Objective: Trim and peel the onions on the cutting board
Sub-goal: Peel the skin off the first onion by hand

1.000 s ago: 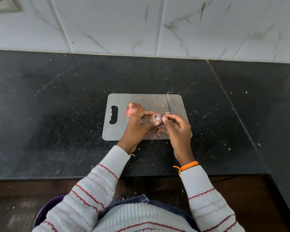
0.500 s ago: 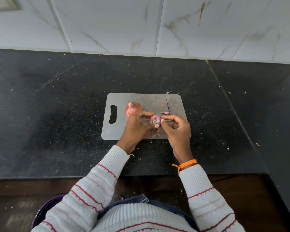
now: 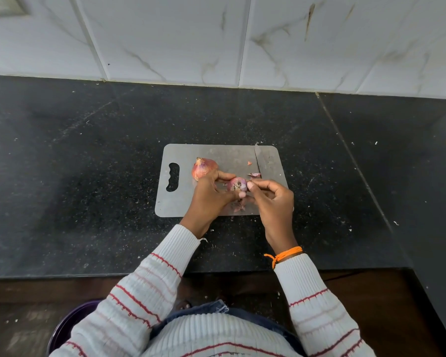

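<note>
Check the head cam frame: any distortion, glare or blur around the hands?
Head view: wide-angle bowing, the countertop edge and wall tiles curve; soft even light, faint sheen on the cutting board, no hard glare; left hand, right hand and the held onion reasonably sharp, fine skin detail too small to judge.

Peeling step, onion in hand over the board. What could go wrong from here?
1. The knife lies on the cutting board just beyond the right hand; a careless reach forward could meet the blade.
2. The small onion is held in the left hand by the fingertips only, so it may slip and drop.
3. Peel scraps collect under the hands and may spill onto the counter.
</note>
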A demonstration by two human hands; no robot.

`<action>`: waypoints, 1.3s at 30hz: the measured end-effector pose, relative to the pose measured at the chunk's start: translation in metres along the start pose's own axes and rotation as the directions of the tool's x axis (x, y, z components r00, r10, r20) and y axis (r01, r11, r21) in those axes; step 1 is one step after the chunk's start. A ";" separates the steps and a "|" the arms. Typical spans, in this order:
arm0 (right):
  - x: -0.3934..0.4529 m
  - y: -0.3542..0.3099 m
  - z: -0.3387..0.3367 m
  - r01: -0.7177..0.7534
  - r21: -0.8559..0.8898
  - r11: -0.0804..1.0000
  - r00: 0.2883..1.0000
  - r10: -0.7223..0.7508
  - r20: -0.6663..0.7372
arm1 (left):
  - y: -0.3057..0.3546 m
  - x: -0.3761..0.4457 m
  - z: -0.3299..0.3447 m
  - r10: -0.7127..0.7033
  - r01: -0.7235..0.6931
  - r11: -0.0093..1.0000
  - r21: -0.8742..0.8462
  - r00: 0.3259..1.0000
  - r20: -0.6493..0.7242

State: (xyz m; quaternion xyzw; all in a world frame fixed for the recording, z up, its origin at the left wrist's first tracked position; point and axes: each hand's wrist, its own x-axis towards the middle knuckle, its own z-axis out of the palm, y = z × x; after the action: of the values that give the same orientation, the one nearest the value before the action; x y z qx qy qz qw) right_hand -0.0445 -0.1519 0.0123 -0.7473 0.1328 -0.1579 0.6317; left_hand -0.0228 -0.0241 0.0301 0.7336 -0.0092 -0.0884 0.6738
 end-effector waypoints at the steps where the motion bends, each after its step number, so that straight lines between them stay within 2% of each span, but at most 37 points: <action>1: 0.001 -0.001 0.000 0.023 -0.024 0.999 1.000 -0.023 -0.005 | 0.000 0.000 0.000 -0.004 0.004 1.000 -0.001 1.000 -0.003; 5: 0.003 -0.003 -0.001 0.121 -0.131 0.984 0.993 -0.122 0.000 | 0.002 0.000 0.003 -0.026 0.026 1.000 -0.012 1.000 -0.016; 9: 0.006 -0.001 0.001 0.137 -0.195 0.971 0.991 -0.133 0.034 | 0.001 0.001 0.003 -0.030 0.030 0.999 -0.023 0.999 -0.016; 12: 0.009 0.003 -0.001 0.084 -0.185 0.979 0.996 -0.082 0.020 | 0.001 0.003 0.002 -0.031 0.031 0.999 -0.032 0.999 -0.015; 16: 0.008 0.003 -0.001 -0.006 -0.076 0.997 1.000 0.008 0.020 | -0.001 0.005 -0.001 -0.025 0.025 1.000 -0.005 0.999 -0.030; 26: 0.008 -0.005 0.001 0.077 -0.098 0.992 0.997 -0.076 0.018 | -0.001 0.005 0.000 0.009 -0.006 0.999 0.050 0.999 -0.053; 29: 0.008 -0.007 0.002 0.142 -0.145 0.979 0.990 -0.142 0.011 | 0.000 0.005 0.001 -0.013 0.015 0.999 0.037 0.999 -0.052; 35: 0.011 -0.007 0.001 0.189 -0.215 0.958 0.982 -0.179 0.063 | -0.002 0.004 0.001 -0.001 0.003 0.997 0.077 1.000 -0.023; 39: 0.013 -0.003 -0.002 0.042 -0.124 0.991 0.998 -0.036 0.046 | -0.001 0.004 0.001 -0.011 0.011 0.999 0.045 1.000 -0.003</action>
State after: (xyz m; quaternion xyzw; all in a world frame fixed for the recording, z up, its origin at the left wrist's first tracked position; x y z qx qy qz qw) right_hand -0.0339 -0.1584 0.0163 -0.7911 0.1142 -0.1453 0.5831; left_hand -0.0193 -0.0255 0.0289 0.7489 -0.0063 -0.0910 0.6564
